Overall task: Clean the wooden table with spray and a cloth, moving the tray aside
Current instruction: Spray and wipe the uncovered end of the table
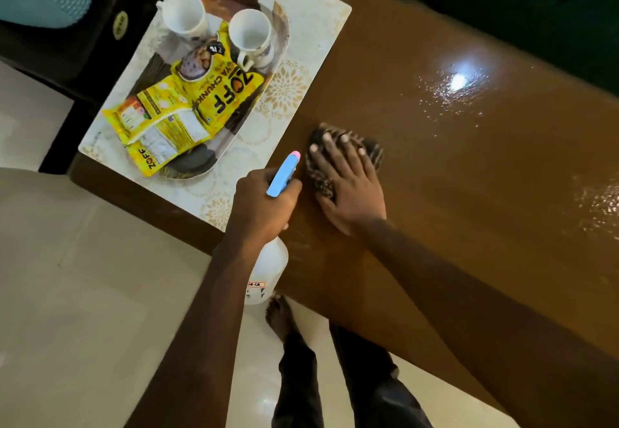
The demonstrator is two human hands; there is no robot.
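My right hand (348, 189) flat on cloth (321, 179), fingers straight, slightly spread, pressing it onto glossy brown table (469, 193). My left hand (264, 203) curled round spray bottle (284, 173) neck, over near table edge. Tray (283, 25) on placemat (301, 92), table's left end. Wet droplets (459, 92) glint at far side. Cream tile floor (83, 293) below.

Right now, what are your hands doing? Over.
Left hand grips spray bottle. Right hand presses cloth on table. Tray on mat, close beside.
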